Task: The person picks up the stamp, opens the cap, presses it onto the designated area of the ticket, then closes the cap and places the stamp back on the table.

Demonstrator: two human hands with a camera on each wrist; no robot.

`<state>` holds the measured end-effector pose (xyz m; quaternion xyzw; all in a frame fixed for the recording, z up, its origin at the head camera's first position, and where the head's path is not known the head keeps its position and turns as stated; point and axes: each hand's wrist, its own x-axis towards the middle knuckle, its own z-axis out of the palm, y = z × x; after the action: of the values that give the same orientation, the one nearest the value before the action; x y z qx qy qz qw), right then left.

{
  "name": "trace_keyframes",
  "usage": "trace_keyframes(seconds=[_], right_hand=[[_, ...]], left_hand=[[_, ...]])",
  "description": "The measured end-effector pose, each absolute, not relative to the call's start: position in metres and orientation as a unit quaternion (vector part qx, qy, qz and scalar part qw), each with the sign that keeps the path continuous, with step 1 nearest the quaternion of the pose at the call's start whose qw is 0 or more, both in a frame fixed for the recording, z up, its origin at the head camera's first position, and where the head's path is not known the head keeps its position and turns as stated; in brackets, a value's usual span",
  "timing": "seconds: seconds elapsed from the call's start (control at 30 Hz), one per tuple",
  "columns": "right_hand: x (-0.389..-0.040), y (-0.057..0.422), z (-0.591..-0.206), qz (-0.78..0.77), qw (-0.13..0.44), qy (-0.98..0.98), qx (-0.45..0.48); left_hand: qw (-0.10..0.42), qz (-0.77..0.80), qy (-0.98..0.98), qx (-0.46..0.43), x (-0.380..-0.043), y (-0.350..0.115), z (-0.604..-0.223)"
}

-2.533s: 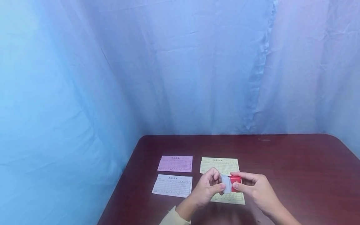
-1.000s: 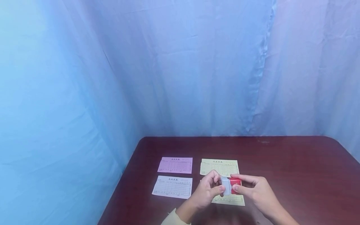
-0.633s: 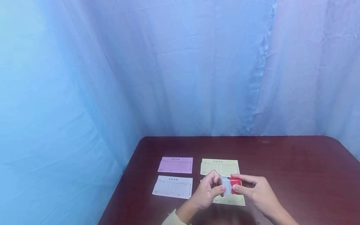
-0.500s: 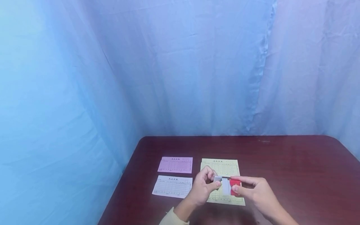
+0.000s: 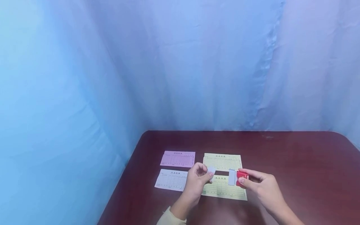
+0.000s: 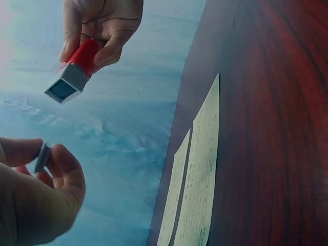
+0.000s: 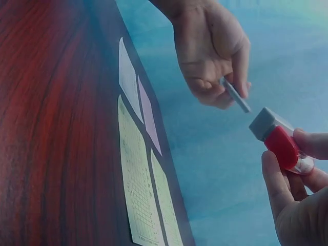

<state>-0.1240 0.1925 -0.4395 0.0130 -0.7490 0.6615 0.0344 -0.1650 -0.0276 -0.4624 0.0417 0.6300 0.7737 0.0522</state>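
Stamp (image 5: 239, 175): one, red with a grey end, held in the air above the table (image 5: 298, 162); its grey end points towards my left hand (image 5: 195, 180), and the left wrist view shows a dark face inside the grey frame.
Cap (image 5: 212, 169): one, grey, off the stamp.
Gap: one, plain to see, between cap and grey end; nothing of the two touches.
Left grip: narrow; I pinch the cap between thumb and fingers, my wrist coming out of a pale sleeve (image 5: 170, 217).
Right grip: my right hand (image 5: 265, 184) holds the stamp by its red body between thumb and fingers.
Slips (image 5: 222, 190): four, flat on the table, printed with ruled grids, two by two.
Left pair: one pink slip (image 5: 178, 158) farther off, one white slip (image 5: 171, 179) nearer me, its right edge partly behind my left hand.
Right pair: two yellow slips (image 5: 223, 160), one beyond the other.
Curtain (image 5: 197, 68): blue, behind the table and along its left.
Half a second ago: the cap was just beside the grey end; now the two are well apart.
Uncovered since: more of the nearer yellow slip, its printed heading included.
Unchanged: four slips, same layout.
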Motion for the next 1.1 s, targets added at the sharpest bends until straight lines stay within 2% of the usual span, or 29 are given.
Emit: trace_keyframes(seconds=[0.13, 0.4, 0.57, 0.93, 1.1], right_hand=[[-0.120, 0.201, -0.438, 0.647, 0.038, -0.761, 0.009], [-0.096, 0.244, -0.430, 0.549, 0.058, -0.833, -0.046], [-0.082, 0.264, -0.428, 0.501, 0.068, -0.859, -0.078], [-0.080, 0.270, -0.427, 0.480, 0.062, -0.871, -0.082], [-0.078, 0.275, -0.429, 0.487, 0.063, -0.867, -0.089]], left_hand=[[0.037, 0.750, 0.660, 0.012, -0.161, -0.033, -0.465], [0.036, 0.699, 0.714, 0.012, -0.158, -0.046, -0.473], [0.013, 0.660, 0.751, -0.031, -0.158, -0.066, -0.481], [-0.021, 0.606, 0.793, -0.054, -0.160, -0.088, -0.481], [-0.057, 0.560, 0.822, -0.083, -0.161, -0.114, -0.478]])
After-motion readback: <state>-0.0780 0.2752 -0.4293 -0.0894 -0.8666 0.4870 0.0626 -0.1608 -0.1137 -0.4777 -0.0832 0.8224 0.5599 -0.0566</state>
